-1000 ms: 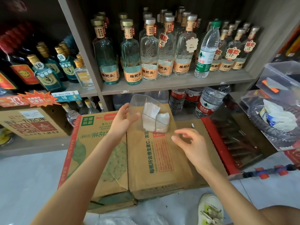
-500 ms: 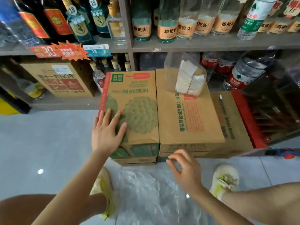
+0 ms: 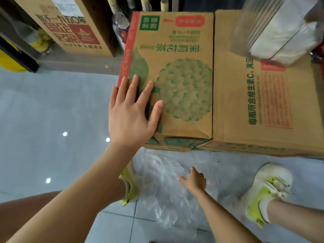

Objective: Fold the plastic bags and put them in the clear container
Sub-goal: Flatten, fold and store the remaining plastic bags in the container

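Observation:
A heap of crumpled clear plastic bags (image 3: 163, 195) lies on the grey tiled floor between my feet, in front of two cardboard boxes. My right hand (image 3: 196, 181) is down on the heap, thumb and forefinger spread, touching the plastic. My left hand (image 3: 131, 116) rests flat, fingers straight, on the near left corner of the green-printed box (image 3: 184, 50). The clear container (image 3: 254, 28) stands at the far end of the plain brown box (image 3: 245, 102), blurred, with folded white bags (image 3: 284, 37) inside it.
My white and yellow shoes (image 3: 266, 190) stand either side of the bags, the left shoe (image 3: 129, 188) partly under my arm. A low shelf at the back holds another printed carton (image 3: 70, 23) and bottles. A yellow object (image 3: 10, 62) sits at far left.
My view has tipped down to the floor. My left hand left the container and settled on the green box. My right hand dropped from above the boxes onto the plastic bags.

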Action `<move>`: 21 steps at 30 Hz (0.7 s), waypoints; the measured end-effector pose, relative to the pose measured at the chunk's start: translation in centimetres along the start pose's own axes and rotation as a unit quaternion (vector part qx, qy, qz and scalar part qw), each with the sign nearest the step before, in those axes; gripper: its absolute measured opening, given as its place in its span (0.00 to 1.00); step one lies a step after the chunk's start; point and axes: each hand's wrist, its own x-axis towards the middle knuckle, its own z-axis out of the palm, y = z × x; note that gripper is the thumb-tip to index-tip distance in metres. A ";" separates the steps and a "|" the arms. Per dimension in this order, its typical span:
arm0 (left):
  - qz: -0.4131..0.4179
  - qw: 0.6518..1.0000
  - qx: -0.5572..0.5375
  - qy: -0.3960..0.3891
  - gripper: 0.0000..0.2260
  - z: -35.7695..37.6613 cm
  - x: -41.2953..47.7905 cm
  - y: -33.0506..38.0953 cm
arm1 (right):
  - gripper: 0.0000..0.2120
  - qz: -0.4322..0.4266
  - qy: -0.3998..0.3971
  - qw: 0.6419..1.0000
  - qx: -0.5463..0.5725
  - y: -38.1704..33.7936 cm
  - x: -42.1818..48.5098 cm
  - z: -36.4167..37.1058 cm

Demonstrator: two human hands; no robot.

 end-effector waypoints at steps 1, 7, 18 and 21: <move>0.002 1.000 0.000 0.007 0.27 0.0 0.0 0.0 | 0.35 0.009 -0.010 1.000 0.014 -0.3 0.5 0.3; 0.005 1.000 0.004 0.012 0.26 -0.3 0.0 0.0 | 0.09 -0.043 0.066 0.995 -0.068 -1.5 -0.1 -0.7; -0.018 0.996 0.002 -0.093 0.29 -1.6 0.4 0.3 | 0.12 -0.334 0.131 0.930 0.075 -1.4 -14.6 -16.0; -0.071 0.981 -0.167 -0.068 0.27 -4.0 0.0 1.9 | 0.12 -0.354 0.131 0.911 0.166 -1.2 -19.1 -21.4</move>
